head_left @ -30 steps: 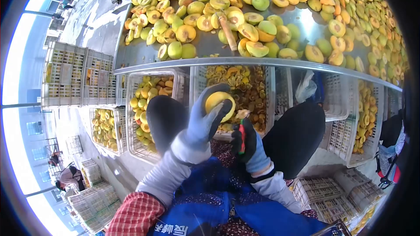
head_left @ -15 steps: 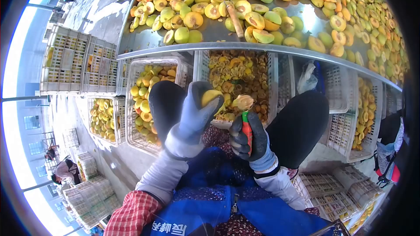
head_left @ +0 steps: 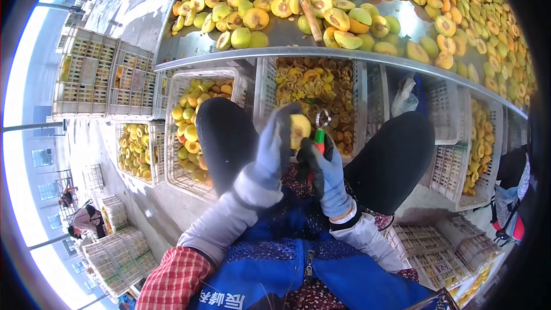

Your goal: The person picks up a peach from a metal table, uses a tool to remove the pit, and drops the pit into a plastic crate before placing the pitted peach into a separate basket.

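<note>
Left hand [head_left: 274, 143] has turned, showing the fruit half's [head_left: 299, 130] cut face; the scrap is gone from the looped tool's [head_left: 319, 138] ring. Left fingers blurred but wrapped around the fruit; right hand [head_left: 326, 166] has fingers curled around the handle, ring just beside fruit, crate [head_left: 360, 103] of scraps [head_left: 310, 80] beyond.

Blue garment [head_left: 359, 278], white lettering [head_left: 222, 299], red-checked sleeve [head_left: 175, 278], pale oversleeves [head_left: 221, 219], blue and black gloves [head_left: 334, 182]
</note>
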`<action>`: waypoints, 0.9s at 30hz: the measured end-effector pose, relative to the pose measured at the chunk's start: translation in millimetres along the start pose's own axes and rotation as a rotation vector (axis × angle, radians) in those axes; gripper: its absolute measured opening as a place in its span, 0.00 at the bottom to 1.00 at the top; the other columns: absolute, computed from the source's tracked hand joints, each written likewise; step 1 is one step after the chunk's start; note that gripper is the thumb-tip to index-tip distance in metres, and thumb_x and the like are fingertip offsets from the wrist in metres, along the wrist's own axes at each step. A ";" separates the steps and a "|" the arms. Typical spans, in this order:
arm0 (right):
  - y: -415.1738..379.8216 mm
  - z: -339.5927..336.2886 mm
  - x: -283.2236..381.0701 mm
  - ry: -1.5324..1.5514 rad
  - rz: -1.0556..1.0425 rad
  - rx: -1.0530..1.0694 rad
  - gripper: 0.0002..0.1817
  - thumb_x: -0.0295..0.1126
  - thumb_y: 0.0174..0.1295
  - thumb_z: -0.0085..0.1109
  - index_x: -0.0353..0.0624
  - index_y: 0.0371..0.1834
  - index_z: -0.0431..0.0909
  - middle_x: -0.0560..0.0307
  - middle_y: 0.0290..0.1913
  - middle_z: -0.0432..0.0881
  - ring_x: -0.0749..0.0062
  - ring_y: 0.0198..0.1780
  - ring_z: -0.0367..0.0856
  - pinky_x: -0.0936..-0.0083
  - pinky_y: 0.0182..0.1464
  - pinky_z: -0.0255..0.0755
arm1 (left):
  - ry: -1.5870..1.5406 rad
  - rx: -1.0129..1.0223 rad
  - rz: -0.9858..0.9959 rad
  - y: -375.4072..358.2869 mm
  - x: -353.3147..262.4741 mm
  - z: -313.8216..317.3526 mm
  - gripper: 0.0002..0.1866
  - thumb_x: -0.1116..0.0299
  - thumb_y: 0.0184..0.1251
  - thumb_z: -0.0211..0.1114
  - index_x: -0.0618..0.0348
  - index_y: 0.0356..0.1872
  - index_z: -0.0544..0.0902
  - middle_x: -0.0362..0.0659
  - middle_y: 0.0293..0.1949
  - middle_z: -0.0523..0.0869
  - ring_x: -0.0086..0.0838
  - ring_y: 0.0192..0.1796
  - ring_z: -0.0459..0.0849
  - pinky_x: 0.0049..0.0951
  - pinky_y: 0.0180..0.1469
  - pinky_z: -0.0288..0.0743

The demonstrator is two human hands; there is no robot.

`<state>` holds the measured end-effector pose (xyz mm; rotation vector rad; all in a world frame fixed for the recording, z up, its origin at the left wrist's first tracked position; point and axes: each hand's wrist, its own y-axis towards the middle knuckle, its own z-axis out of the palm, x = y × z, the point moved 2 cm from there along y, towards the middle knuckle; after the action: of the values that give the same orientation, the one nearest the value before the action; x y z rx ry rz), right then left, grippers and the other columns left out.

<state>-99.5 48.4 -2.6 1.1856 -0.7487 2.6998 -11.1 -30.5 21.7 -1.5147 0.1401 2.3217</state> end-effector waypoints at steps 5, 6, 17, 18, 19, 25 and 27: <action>-2.3 -3.7 32.9 0.032 -0.002 -0.019 0.17 0.23 0.58 0.59 0.38 0.51 0.69 0.56 0.39 0.79 0.80 0.35 0.78 0.85 0.36 0.73 | 0.450 0.129 -0.147 -4.8 -24.2 9.7 0.22 0.58 0.72 0.52 0.69 0.56 0.73 0.44 0.45 0.81 0.24 0.46 0.79 0.23 0.50 0.72; -5.5 -1.0 35.9 0.031 0.005 -0.015 0.17 0.23 0.58 0.59 0.38 0.51 0.69 0.56 0.39 0.79 0.80 0.35 0.78 0.85 0.36 0.73 | 0.451 0.121 -0.148 -5.0 -25.3 7.1 0.22 0.58 0.72 0.52 0.69 0.56 0.73 0.44 0.45 0.81 0.24 0.46 0.79 0.23 0.50 0.72; -34.3 24.0 60.2 -1.278 -0.600 0.118 0.12 0.34 0.54 0.60 0.43 0.38 0.71 0.47 0.29 0.76 0.51 0.29 0.78 0.63 0.28 0.70 | 0.324 0.019 -0.193 -11.0 -51.3 15.8 0.23 0.54 0.72 0.51 0.68 0.49 0.78 0.42 0.37 0.82 0.21 0.39 0.80 0.21 0.43 0.75; -35.3 24.0 60.1 -1.278 -0.601 0.120 0.12 0.34 0.54 0.60 0.43 0.38 0.71 0.47 0.29 0.76 0.51 0.29 0.78 0.63 0.28 0.70 | 0.324 0.018 -0.192 -12.1 -48.6 12.4 0.23 0.54 0.72 0.51 0.68 0.49 0.78 0.42 0.37 0.82 0.21 0.39 0.80 0.21 0.43 0.75; -36.1 24.4 58.9 -1.300 -0.541 0.158 0.14 0.32 0.54 0.59 0.40 0.42 0.70 0.45 0.30 0.76 0.48 0.30 0.77 0.61 0.29 0.70 | 0.238 0.049 -0.175 -13.1 -43.6 7.4 0.22 0.56 0.72 0.52 0.68 0.48 0.78 0.42 0.38 0.82 0.21 0.39 0.80 0.20 0.43 0.73; -42.9 21.8 53.3 -1.333 -0.503 0.208 0.18 0.31 0.53 0.59 0.37 0.46 0.68 0.43 0.30 0.75 0.45 0.30 0.77 0.60 0.30 0.70 | 0.354 0.109 -0.075 -15.9 -45.6 5.7 0.17 0.64 0.69 0.53 0.71 0.47 0.78 0.44 0.38 0.83 0.22 0.39 0.80 0.19 0.43 0.73; -45.3 22.4 54.6 -1.335 -0.518 0.201 0.20 0.31 0.52 0.59 0.36 0.47 0.68 0.43 0.30 0.75 0.45 0.30 0.77 0.60 0.30 0.70 | 0.382 0.123 -0.074 -17.6 -51.0 8.6 0.17 0.65 0.68 0.53 0.71 0.47 0.78 0.45 0.38 0.83 0.22 0.39 0.80 0.19 0.43 0.73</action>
<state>-109.8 71.8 67.3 2.7106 -0.1231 1.3233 6.0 -24.3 73.2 -1.8484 0.3122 1.9073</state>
